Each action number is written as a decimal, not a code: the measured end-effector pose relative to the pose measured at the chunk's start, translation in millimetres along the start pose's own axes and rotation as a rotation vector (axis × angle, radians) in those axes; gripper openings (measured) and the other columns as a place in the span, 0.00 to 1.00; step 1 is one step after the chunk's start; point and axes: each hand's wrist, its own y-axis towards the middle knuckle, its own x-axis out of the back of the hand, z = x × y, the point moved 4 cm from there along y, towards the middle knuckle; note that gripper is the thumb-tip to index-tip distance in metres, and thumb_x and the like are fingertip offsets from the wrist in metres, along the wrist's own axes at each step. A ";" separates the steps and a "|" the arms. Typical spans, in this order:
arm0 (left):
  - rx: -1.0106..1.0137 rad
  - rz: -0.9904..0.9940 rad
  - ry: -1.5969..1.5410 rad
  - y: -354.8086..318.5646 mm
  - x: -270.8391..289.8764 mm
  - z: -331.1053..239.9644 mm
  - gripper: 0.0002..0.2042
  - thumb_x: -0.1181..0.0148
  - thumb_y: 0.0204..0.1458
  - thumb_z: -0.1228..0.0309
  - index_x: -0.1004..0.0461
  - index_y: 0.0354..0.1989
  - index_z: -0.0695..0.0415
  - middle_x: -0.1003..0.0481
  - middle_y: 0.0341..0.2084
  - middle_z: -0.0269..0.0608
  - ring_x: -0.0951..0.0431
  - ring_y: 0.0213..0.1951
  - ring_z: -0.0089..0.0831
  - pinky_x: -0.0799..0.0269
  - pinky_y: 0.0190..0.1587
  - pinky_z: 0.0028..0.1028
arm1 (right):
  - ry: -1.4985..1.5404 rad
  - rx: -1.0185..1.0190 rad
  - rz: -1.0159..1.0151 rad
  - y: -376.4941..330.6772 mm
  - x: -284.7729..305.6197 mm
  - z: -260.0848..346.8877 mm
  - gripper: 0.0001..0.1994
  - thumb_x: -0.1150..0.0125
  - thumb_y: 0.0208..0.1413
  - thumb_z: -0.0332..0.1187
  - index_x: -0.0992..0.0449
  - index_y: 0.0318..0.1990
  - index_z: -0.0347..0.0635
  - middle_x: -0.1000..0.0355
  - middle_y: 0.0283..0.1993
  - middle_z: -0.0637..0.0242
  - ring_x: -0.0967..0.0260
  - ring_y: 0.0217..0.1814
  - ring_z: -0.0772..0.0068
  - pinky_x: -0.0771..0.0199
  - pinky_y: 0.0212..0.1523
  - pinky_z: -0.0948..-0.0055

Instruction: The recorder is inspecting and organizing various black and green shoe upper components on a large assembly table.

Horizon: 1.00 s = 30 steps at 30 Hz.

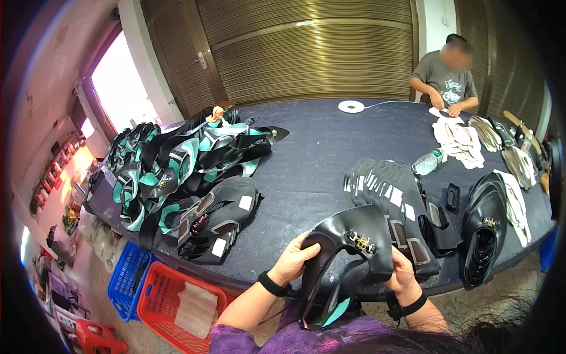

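A glossy black shoe upper (335, 225) with a gold and dark metal ornament is held up over the table's near edge. My left hand (293, 259) grips its left side, thumb on top. On the opposite side my right hand (401, 272) has hold of the edge, its fingers partly hidden behind the upper. A teal lining shows low inside the opening. Just beyond my right hand lies a fanned row of dark grey cut pieces (383, 177) with white labels. Farther right is a nested stack of black uppers (487, 203), with a similar ornament on top.
A heaped pile of black and teal uppers (194, 150) covers the table's left; another dark stack (221, 215) sits nearer. A bottle (429, 161), white fabric pieces (457, 141) and a tape roll (351, 107) lie beyond. A co-worker (447, 76) handles white material. Red (154, 318) and blue baskets (125, 283) stand below.
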 end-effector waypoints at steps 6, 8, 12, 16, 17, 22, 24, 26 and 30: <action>0.009 -0.014 -0.101 -1.8 -4.8 7.3 0.17 0.46 0.49 0.73 0.36 0.48 0.61 0.29 0.40 0.37 0.30 0.41 0.24 0.35 0.46 0.24 | 0.130 -0.083 -0.038 -1.8 4.9 -16.0 0.17 0.56 0.54 0.32 0.39 0.49 0.31 0.33 0.40 0.48 0.30 0.37 0.56 0.25 0.35 0.66; 0.018 -0.008 -0.099 -3.0 -8.3 6.3 0.17 0.45 0.48 0.73 0.37 0.48 0.61 0.30 0.40 0.39 0.30 0.42 0.25 0.35 0.46 0.25 | -0.091 -0.186 0.046 1.4 0.5 -24.6 0.16 0.55 0.54 0.32 0.36 0.46 0.28 0.32 0.37 0.46 0.29 0.36 0.53 0.24 0.34 0.65; -0.026 0.060 0.003 -9.2 -11.8 -5.5 0.15 0.47 0.49 0.75 0.34 0.46 0.63 0.29 0.39 0.35 0.31 0.41 0.21 0.37 0.46 0.22 | -0.344 -0.238 -0.025 -0.2 -6.0 -24.9 0.12 0.49 0.50 0.28 0.34 0.40 0.28 0.31 0.31 0.50 0.28 0.31 0.57 0.23 0.30 0.68; -0.023 0.036 0.147 -16.6 -6.2 -16.3 0.14 0.47 0.50 0.75 0.33 0.46 0.63 0.29 0.38 0.35 0.32 0.41 0.20 0.37 0.46 0.21 | -0.495 -0.135 -0.051 -9.2 -19.6 -8.5 0.12 0.45 0.46 0.23 0.31 0.40 0.30 0.30 0.33 0.61 0.30 0.31 0.71 0.27 0.33 0.75; -0.022 0.034 0.146 -17.8 -6.0 -17.8 0.14 0.47 0.50 0.75 0.33 0.46 0.63 0.29 0.38 0.35 0.32 0.41 0.20 0.37 0.46 0.21 | -0.592 -0.101 -0.046 -9.3 -22.6 -5.6 0.13 0.44 0.45 0.22 0.31 0.41 0.31 0.30 0.34 0.64 0.31 0.32 0.76 0.29 0.34 0.78; -0.049 0.251 0.294 -19.5 -21.2 -27.4 0.15 0.49 0.50 0.79 0.33 0.48 0.62 0.29 0.41 0.33 0.33 0.43 0.20 0.39 0.47 0.21 | -0.536 -0.173 0.104 -3.8 -32.4 -5.9 0.18 0.40 0.41 0.21 0.32 0.43 0.31 0.30 0.37 0.67 0.33 0.33 0.81 0.32 0.35 0.81; -0.056 0.280 0.317 -19.0 -28.6 -32.0 0.14 0.47 0.48 0.79 0.32 0.45 0.66 0.27 0.35 0.36 0.30 0.39 0.21 0.36 0.44 0.23 | -0.412 -0.241 0.041 -3.2 -31.3 -8.9 0.18 0.40 0.41 0.22 0.32 0.43 0.31 0.30 0.37 0.66 0.33 0.34 0.81 0.31 0.36 0.80; 0.038 0.270 0.309 -16.3 -29.9 -38.1 0.13 0.47 0.48 0.79 0.31 0.44 0.65 0.27 0.35 0.36 0.30 0.39 0.21 0.36 0.44 0.23 | -0.341 -0.208 0.051 -4.0 -35.0 -9.9 0.17 0.42 0.44 0.25 0.33 0.44 0.32 0.30 0.38 0.65 0.32 0.37 0.78 0.30 0.40 0.78; 0.125 0.353 0.476 -9.6 -30.1 -52.1 0.12 0.48 0.47 0.79 0.30 0.42 0.65 0.26 0.32 0.37 0.30 0.37 0.21 0.36 0.43 0.22 | -0.418 -0.024 -0.123 -5.9 -32.8 6.6 0.21 0.40 0.42 0.22 0.36 0.46 0.34 0.31 0.40 0.66 0.33 0.41 0.77 0.31 0.42 0.77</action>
